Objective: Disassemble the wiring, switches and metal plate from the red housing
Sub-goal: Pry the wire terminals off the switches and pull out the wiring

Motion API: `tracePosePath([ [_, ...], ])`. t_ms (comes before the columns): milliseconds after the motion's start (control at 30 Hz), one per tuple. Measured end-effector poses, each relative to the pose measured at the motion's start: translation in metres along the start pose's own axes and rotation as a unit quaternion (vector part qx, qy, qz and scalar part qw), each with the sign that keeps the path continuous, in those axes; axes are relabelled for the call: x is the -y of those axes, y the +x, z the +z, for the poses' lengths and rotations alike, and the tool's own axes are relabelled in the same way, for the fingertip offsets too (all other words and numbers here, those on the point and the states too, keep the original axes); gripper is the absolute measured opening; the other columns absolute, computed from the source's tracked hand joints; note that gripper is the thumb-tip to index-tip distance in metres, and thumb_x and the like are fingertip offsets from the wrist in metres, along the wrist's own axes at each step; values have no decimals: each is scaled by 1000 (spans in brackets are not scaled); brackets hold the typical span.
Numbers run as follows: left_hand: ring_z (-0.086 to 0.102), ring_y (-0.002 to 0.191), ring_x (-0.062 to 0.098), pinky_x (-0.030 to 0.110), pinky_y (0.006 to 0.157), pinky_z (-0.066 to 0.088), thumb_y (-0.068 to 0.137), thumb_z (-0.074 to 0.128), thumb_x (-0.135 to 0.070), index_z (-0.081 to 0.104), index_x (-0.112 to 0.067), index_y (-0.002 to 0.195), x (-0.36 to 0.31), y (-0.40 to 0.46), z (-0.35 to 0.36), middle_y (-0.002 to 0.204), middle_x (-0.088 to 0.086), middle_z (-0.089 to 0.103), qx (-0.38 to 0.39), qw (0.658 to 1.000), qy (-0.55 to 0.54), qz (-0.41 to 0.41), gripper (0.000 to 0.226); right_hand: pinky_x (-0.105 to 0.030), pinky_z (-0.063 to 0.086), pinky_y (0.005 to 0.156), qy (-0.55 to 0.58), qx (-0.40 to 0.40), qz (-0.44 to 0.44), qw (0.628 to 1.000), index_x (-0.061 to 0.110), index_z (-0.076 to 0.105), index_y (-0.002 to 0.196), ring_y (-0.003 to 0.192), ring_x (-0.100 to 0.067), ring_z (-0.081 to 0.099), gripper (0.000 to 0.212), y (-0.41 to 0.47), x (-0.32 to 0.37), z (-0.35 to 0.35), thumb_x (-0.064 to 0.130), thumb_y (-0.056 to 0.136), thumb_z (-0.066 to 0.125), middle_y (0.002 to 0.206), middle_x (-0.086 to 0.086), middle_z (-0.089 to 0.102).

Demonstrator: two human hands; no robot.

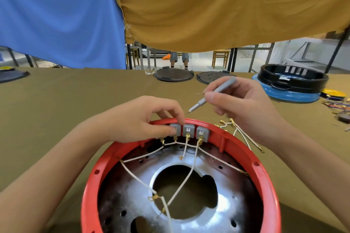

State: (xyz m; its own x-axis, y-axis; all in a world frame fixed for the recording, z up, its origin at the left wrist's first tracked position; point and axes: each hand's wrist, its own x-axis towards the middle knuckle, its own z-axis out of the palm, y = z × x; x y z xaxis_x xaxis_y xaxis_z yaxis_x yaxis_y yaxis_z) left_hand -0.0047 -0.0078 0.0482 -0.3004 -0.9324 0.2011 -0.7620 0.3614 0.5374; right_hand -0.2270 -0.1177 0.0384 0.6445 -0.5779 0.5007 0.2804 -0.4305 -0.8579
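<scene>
The round red housing (91, 185) lies open side up on the table in front of me. Inside it sits a shiny metal plate (223, 212) with a large centre hole. Several grey switches (202, 132) line the far rim, with white wires (138, 178) on brass terminals running from them across the plate. My left hand (145, 119) pinches the leftmost visible switch at the rim between thumb and forefinger. My right hand (244, 107) holds a grey screwdriver (214, 93) like a pen just above the far rim, tip pointing down-left.
Loose white wires with brass terminals (244, 134) lie on the cloth right of the housing. Two dark round lids (173, 74) stand at the back, a black ring on a blue base (293, 83) at the back right, coloured wires (337, 106) at the right edge.
</scene>
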Motion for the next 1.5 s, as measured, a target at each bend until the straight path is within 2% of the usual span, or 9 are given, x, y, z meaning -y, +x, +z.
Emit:
tracePosePath([
  [233,66,94,6,4,61,43,87,71,-18,63,-38,103,-2,-1,3,101,-23,65,-31,999,15,-12,28,-30,56,68,-155,42,-45,986,6,65,91,72,-14,64,23,-6,4,14,28,90,58,79,-1,67],
  [367,66,93,8,22,73,54,86,68,-17,60,-37,105,-3,-1,6,101,-23,64,-27,999,27,-10,29,-42,57,70,-211,46,-61,974,10,65,89,77,-18,66,18,-9,7,17,27,91,58,82,-6,66],
  [600,63,74,-3,9,64,45,87,68,-9,59,-27,101,-7,-1,10,97,-15,62,-13,1000,3,-13,25,-30,57,69,-269,58,-77,958,19,67,87,82,-15,67,15,-10,8,17,33,89,63,83,6,68],
  [833,61,100,8,22,86,48,79,80,-21,65,-33,85,-6,1,9,107,-13,58,-29,995,89,41,19,-11,49,68,-295,74,-87,949,21,70,86,82,-8,68,14,-10,11,17,34,89,66,80,13,69],
  [933,55,106,8,20,90,43,76,84,-27,73,-31,83,-6,-1,8,109,-13,52,-42,989,121,69,14,-11,50,68,-311,80,-98,942,23,71,86,83,-8,68,8,-9,11,17,30,90,68,81,14,70],
  [1100,49,82,10,21,72,39,76,85,-34,79,-30,84,-12,-2,6,79,-12,51,-45,983,138,109,11,-15,52,65,-303,81,-97,945,21,72,85,80,-11,68,7,-9,12,18,27,89,70,80,11,70],
  [1267,51,74,15,24,67,43,81,82,-28,80,-31,98,-17,-1,8,67,-9,50,11,990,86,115,17,-38,57,66,-272,57,-58,959,15,73,84,76,-15,68,12,-7,10,19,25,89,70,77,7,70],
  [1400,51,73,14,35,72,45,81,83,-21,80,-32,90,-15,1,10,64,-9,47,43,991,71,101,15,-36,54,75,-272,45,-38,960,14,72,83,77,-14,67,15,-5,8,20,25,91,68,77,4,71],
  [1500,51,72,14,28,73,44,80,83,-18,80,-31,87,-14,1,9,64,-11,47,47,994,53,89,15,-33,53,74,-269,34,-22,962,13,71,83,73,-13,66,16,-4,7,22,25,92,67,76,1,71],
])
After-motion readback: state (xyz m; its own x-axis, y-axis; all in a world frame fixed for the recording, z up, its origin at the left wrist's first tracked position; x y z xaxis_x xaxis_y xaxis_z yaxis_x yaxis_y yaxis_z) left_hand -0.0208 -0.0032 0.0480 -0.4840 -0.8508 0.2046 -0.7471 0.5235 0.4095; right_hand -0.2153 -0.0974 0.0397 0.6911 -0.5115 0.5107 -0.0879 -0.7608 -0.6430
